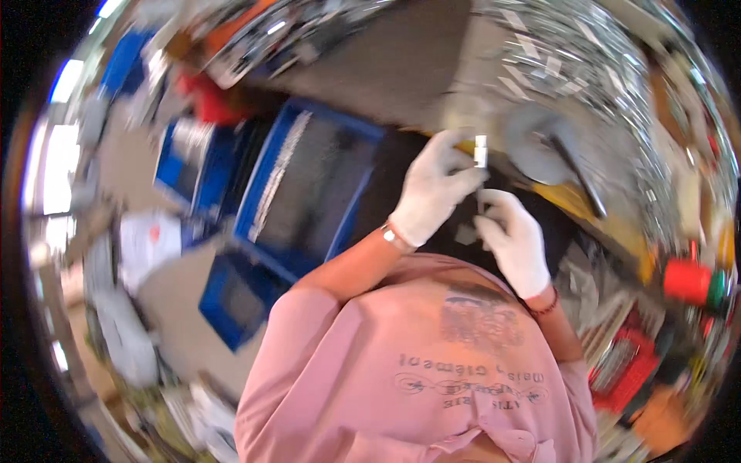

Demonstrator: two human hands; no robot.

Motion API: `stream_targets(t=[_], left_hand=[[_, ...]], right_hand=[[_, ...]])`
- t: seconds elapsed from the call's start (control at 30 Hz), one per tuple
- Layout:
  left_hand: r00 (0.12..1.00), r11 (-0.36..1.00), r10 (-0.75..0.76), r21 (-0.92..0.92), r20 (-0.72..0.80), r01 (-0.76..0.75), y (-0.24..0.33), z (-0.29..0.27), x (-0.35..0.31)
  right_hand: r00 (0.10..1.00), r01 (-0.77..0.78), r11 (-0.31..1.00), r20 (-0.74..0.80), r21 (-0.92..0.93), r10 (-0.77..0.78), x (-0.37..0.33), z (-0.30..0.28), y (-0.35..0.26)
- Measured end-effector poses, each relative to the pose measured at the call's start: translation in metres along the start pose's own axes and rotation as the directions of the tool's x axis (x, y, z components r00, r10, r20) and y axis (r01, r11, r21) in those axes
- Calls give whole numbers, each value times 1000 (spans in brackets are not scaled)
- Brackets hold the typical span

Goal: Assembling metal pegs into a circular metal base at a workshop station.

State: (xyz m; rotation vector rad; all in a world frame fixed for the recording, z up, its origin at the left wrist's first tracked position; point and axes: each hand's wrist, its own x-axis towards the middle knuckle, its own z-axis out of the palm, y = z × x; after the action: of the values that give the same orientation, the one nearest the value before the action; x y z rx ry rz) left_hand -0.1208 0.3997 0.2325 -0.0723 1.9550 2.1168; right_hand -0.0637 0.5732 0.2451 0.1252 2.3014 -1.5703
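Observation:
My left hand (436,189), in a white glove, pinches a small shiny metal strip (481,152) between thumb and forefinger. The strip stands nearly upright and catches the light. Just below it, my right hand (513,243), also gloved in white, has its fingers curled at what looks like the strip's lower end. Blur hides the exact contact there. Right of the strip, a round grey metal disc (532,143) lies on the worktop with a dark rod (577,174) slanting off it.
Silvery metal pieces (571,54) heap across the far right of the worktop. A large blue crate (270,185) with a dark inside stands to my left, beside smaller blue bins (239,301). At right are a red basket (625,370) and a red-and-green cylinder (687,282).

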Motion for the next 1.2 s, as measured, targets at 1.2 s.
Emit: stream_targets(t=[1.2], left_hand=[[485, 125, 124, 499, -866, 858, -170, -399, -128]], right_hand=[[986, -60, 984, 161, 170, 32, 12, 25, 33]])
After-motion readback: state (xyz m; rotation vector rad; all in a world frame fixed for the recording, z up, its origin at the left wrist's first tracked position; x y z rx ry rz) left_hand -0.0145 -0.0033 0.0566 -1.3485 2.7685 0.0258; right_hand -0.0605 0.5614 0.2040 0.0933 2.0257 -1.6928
